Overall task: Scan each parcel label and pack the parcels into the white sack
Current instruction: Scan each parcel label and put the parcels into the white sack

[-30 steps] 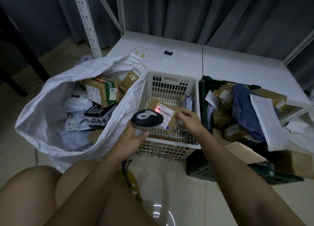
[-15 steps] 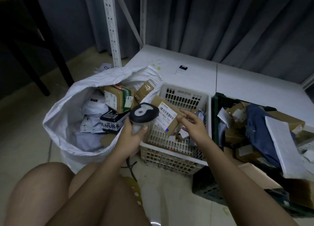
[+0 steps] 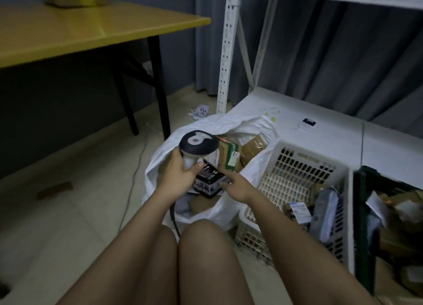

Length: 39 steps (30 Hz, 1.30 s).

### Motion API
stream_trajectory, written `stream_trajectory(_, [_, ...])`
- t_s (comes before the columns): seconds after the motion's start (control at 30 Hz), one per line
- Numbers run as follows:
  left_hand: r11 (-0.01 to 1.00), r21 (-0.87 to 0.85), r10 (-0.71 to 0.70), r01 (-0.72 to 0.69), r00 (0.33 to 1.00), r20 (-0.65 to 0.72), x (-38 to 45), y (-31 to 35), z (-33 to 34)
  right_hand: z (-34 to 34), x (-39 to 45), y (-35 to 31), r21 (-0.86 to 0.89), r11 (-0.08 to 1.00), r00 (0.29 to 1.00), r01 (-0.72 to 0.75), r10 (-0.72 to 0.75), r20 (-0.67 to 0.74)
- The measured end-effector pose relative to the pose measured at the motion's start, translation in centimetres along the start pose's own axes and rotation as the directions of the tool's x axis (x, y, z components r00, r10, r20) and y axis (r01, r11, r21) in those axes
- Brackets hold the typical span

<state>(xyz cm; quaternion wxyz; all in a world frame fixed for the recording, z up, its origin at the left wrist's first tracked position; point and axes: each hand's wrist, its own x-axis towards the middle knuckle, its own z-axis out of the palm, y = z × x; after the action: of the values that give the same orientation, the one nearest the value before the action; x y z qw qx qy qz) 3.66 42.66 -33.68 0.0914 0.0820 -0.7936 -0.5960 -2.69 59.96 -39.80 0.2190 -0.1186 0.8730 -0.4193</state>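
Two bare forearms reaching forward over bare knees.
Left hand [image 3: 180, 169] at 11 o'clock, fingers curled in a grip; right hand [image 3: 238, 186] at 1 o'clock, fingers extended, empty.

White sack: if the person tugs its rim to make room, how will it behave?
The white sack looks thin and crumpled, so the rim would probably fold rather than hold shape. Boxes inside likely weigh it down, so it should stay put.

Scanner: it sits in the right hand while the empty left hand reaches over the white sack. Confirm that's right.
Not right: the hands are swapped. The head view shows the left hand gripping the scanner, while the empty right hand, fingers extended, reaches over the white sack.
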Motion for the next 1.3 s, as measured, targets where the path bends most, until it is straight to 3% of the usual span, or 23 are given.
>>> stream_trajectory(0.3, [1.0, -0.013, 0.024, -0.023, 0.994, 0.105, -0.2, 0.7, 5.9, -2.9, -7.0, 8.5, 0.17, 0.979, 0.935, -0.112, 0.162, -0.316])
stream_trajectory(0.57, [1.0, -0.029, 0.016, -0.006, 0.94, 0.341, 1.7, 0.4, 16.5, -7.0, -9.3, 18.8, 0.316, 0.911, 0.817, -0.264, 0.385, -0.43])
stream_trajectory(0.73, [0.999, -0.042, 0.012, 0.007, 0.897, 0.441, 4.2, -1.5, 22.3, -9.6, -7.1, 25.0, 0.227, 0.877, 0.724, -0.424, 0.479, -0.497])
stream_trajectory(0.83, [1.0, -0.013, 0.013, -0.008, 0.894, 0.448, 5.7, -2.7, 24.6, -10.4, -5.5, 28.4, 0.136, 0.828, 0.676, -0.544, 0.528, -0.514])
stream_trajectory(1.0, [0.999, -0.027, -0.02, 0.035, 0.9, 0.435, 7.0, -4.6, 27.3, -9.9, -3.0, 31.7, 0.147, 0.728, 0.598, -0.67, 0.646, -0.475])
stream_trajectory(1.1, [0.997, -0.024, -0.063, 0.08, 0.906, 0.419, 7.3, -6.0, 28.1, -9.1, -1.7, 33.0, 0.154, 0.72, 0.532, -0.677, 0.623, -0.573])
stream_trajectory(1.2, [0.995, 0.007, -0.092, 0.1, 0.89, 0.447, 7.1, -7.0, 28.0, -7.8, -0.6, 33.8, 0.051, 0.671, 0.525, -0.74, 0.623, -0.58])
stream_trajectory(1.3, [0.992, 0.009, -0.116, 0.124, 0.893, 0.435, 6.8, -7.3, 27.6, -7.3, 0.4, 34.4, 0.161, 0.67, 0.457, -0.725, 0.642, -0.616])
